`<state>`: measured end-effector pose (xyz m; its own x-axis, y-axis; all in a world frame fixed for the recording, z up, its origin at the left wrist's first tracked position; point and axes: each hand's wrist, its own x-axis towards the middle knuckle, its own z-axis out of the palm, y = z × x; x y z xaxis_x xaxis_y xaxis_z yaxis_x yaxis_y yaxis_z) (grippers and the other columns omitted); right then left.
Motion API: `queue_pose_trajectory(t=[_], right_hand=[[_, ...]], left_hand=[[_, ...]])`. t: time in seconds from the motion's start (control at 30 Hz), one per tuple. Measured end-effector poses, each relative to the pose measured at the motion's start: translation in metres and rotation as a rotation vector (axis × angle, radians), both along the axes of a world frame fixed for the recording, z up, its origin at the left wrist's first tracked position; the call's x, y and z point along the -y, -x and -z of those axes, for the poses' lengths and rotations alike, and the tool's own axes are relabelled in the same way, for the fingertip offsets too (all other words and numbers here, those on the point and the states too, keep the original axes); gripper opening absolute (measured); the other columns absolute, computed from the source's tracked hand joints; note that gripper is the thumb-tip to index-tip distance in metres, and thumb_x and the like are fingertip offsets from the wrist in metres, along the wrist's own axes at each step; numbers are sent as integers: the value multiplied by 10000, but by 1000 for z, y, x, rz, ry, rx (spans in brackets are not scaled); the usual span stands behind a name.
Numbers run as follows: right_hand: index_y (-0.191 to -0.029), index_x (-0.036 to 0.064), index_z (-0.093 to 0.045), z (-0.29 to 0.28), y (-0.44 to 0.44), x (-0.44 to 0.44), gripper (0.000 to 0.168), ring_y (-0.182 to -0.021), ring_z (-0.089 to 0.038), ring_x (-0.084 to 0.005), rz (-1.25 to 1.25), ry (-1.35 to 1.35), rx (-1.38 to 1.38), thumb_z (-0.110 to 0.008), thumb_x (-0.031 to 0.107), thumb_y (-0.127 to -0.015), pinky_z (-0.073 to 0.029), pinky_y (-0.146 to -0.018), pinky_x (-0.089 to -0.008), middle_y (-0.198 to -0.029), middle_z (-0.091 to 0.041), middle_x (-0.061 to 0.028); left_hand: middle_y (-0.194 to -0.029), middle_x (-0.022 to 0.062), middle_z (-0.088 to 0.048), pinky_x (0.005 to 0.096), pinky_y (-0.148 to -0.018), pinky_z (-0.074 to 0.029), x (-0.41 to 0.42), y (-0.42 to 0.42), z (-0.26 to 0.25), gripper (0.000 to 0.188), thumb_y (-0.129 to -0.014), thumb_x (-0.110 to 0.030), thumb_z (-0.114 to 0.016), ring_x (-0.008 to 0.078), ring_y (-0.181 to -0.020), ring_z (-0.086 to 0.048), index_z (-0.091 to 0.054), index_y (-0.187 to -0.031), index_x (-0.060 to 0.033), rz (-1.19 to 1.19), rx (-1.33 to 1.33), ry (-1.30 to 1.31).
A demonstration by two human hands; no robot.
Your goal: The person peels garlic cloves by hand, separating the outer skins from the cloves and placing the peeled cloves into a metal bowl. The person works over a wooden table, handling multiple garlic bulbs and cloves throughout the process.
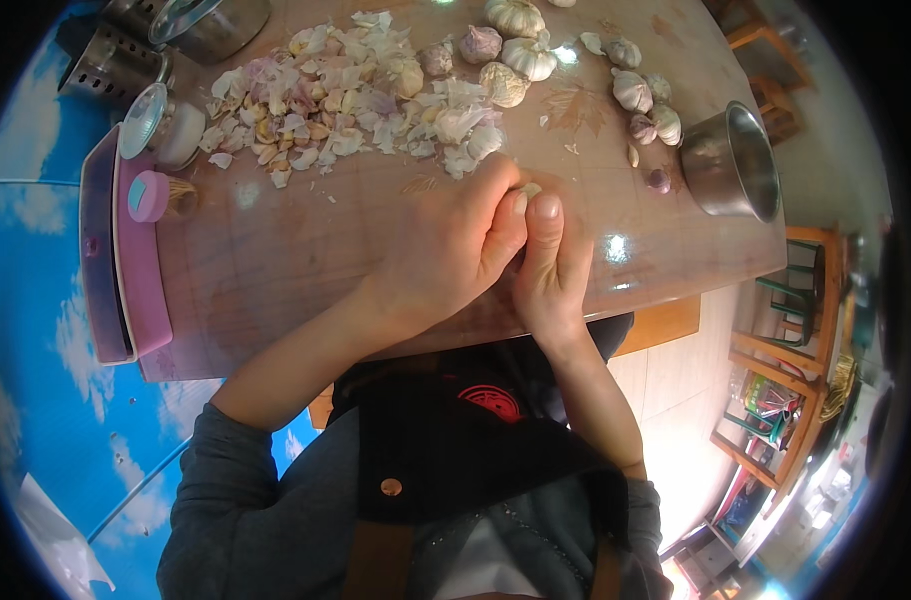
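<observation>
Just above the table, both hands meet around a pale piece of garlic (530, 190), mostly hidden by the fingers. My left hand (444, 244) is curled, its thumb bent against the garlic. Pressed close beside it, my right hand (554, 274) has its thumb pointing up along the piece. Beyond the hands spreads a heap of garlic skins and cloves (343, 105). Whole garlic bulbs (529, 58) lie at the heap's right end. Farther right, a second group of bulbs (632, 91) sits near a small purple clove (659, 181) and a steel cup (707, 161).
At the table's (275, 255) left edge stand a pink box (137, 277), a pink-lidded toothpick holder (149, 196) and a lidded glass jar (178, 135). Perforated steel holders (114, 64) and a steel pot (219, 30) are behind them. Wooden-framed chairs (830, 300) stand to the right.
</observation>
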<state>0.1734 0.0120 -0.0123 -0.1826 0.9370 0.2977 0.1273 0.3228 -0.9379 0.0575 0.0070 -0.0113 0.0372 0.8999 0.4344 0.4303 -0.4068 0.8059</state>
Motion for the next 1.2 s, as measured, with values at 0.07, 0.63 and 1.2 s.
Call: queue_pose_trajectory(t=[0.07,0.63,1.2], right_hand=[[-1048,-32,-512,10,-1,4,386,-672,-544,-126,-16,47,10,-356,309,-959,-453,-618,-249,-782,-587,-69],[-1167,-2,-455,1,-10,-8,413,-726,-554,-119,-37,114,-7,-628,95,-805,-466,-618,-228,-916,-566,-82],[-1227,-7,-439,4,-17,-17,411,-878,-541,-143,-286,17,-100,-562,17,-836,-472,-726,-230,-1016,-497,-83]], left_hand=[[-561,106,-506,337,-454,-408,0,0,0,76,-842,-105,-501,242,-503,-536,-500,-867,-33,4,98,63],[-665,26,-531,206,-450,-379,-13,17,-2,181,-893,-179,-494,57,-575,-500,-502,-965,-14,78,625,537],[-715,-3,-472,163,-439,-273,-17,20,5,256,-929,-304,-432,38,-529,-385,-486,-1040,-80,457,833,679]])
